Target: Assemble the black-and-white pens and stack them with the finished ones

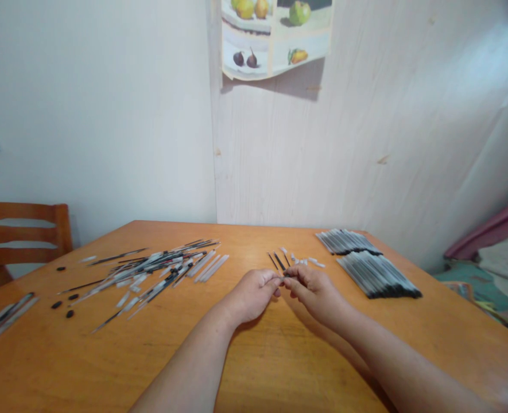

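My left hand (258,294) and my right hand (315,288) meet above the middle of the table, both closed in a pinch, fingertips together. Whatever they pinch is too small and covered to make out. Just beyond the fingers lie a few thin dark sticks (279,261), which look like pen refills or pen parts. Several small whitish translucent pieces (316,262) lie beside them, behind my right hand. Left of my left hand are some pale translucent tubes (214,268) laid side by side.
A loose pile of dark refills and pale tubes (159,269) spreads over the table's left, with small black caps (70,314) nearby. More tubes (8,321) lie at the left edge. Two rows of clear pens with black ends (376,275) lie right. A wooden chair (23,234) stands left.
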{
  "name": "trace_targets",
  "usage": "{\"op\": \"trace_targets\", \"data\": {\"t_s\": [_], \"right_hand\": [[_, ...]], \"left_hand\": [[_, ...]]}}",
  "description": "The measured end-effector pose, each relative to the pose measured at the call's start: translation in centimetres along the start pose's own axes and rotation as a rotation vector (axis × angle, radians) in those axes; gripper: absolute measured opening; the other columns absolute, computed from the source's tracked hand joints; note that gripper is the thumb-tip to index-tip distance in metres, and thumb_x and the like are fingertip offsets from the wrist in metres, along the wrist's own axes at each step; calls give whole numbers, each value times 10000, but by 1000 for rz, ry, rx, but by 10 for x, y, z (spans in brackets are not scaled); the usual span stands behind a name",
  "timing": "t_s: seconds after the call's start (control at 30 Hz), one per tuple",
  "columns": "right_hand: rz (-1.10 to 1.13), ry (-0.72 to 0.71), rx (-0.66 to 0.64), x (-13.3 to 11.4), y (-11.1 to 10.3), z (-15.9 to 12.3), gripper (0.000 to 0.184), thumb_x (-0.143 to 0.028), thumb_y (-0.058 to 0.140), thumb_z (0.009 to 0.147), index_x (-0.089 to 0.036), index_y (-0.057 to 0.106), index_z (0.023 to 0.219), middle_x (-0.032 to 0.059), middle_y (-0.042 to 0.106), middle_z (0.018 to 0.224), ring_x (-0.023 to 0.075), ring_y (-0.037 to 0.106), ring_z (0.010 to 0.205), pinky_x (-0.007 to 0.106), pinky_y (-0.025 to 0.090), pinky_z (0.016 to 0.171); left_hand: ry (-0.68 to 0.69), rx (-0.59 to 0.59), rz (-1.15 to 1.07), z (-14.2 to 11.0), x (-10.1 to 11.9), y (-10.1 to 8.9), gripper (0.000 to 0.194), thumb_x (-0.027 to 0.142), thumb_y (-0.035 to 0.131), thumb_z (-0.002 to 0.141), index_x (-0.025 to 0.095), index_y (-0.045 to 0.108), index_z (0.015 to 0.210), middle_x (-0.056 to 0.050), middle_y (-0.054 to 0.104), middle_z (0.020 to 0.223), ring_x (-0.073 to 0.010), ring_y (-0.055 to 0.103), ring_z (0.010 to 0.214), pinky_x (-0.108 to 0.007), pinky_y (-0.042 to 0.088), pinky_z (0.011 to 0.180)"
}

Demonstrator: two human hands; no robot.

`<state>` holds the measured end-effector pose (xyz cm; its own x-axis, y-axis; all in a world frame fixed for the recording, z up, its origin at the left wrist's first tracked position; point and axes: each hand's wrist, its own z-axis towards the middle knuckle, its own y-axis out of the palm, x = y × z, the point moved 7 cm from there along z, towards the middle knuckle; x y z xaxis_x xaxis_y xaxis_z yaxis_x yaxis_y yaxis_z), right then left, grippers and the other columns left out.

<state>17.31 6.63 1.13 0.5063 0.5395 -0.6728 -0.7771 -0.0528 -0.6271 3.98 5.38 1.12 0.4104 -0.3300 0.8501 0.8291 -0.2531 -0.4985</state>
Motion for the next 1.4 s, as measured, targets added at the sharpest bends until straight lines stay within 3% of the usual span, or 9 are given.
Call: {"op": "trace_targets", "data": {"t_s": [0.2,0.33,0.47,0.7,0.87,1.03,1.17,1.4], "right_hand": [[-113,-50,41,-16,-7,-1,136,-263,518,884,-196,634,859,3,626,720,150,573,673,265,398,609],[-70,-37,45,-20,-11,0,118,-269,540,869,-188,626,860,8,612,704,146,568,652,261,411,605],[102,30,-13,-20,-11,0,175,-302,521,885,-172,600,972,8,610,735,127,573,612,250,441,589],[82,56,-99,-16,-6,-3,248,-365,430,944,-189,538,807,-2,570,682,123,539,586,252,427,570],[-45,-3,-137,-11,-1,-3,377,-421,332,978,-207,487,710,2,541,629,147,522,607,281,403,606],[12,13,-116,-10,-5,0,471,-482,260,982,-209,496,680,2,521,578,151,507,571,282,395,581],[-60,-11,-27,-16,-14,0,389,-457,362,961,-195,536,732,17,563,672,155,530,657,276,389,608],[-50,21,-111,-11,-3,-1,432,-442,306,979,-200,482,667,-5,506,609,144,503,610,277,373,601]], "left_hand": [[40,11,44,1,0,-2,320,377,439,889,137,616,774,12,554,671,-111,476,642,-229,352,616],[40,14,16,1,0,-3,327,389,437,888,139,612,772,8,559,690,-117,488,660,-231,353,620],[33,7,-15,1,1,-4,322,391,442,888,135,623,815,-5,577,727,-123,497,684,-237,353,633],[35,-22,35,-1,5,0,306,353,448,883,139,607,733,31,483,624,-102,407,605,-225,310,573],[141,-39,9,-4,18,3,269,294,445,887,152,662,812,5,598,723,-120,487,692,-225,369,666],[165,-28,-11,-4,23,2,255,277,454,890,154,676,857,-3,629,770,-132,519,742,-230,386,720],[125,-6,21,-3,18,0,259,285,458,888,144,666,822,1,617,747,-124,505,707,-225,381,694],[125,-46,18,-2,16,4,229,261,470,874,150,665,827,3,639,788,-125,518,732,-222,382,711]]}}
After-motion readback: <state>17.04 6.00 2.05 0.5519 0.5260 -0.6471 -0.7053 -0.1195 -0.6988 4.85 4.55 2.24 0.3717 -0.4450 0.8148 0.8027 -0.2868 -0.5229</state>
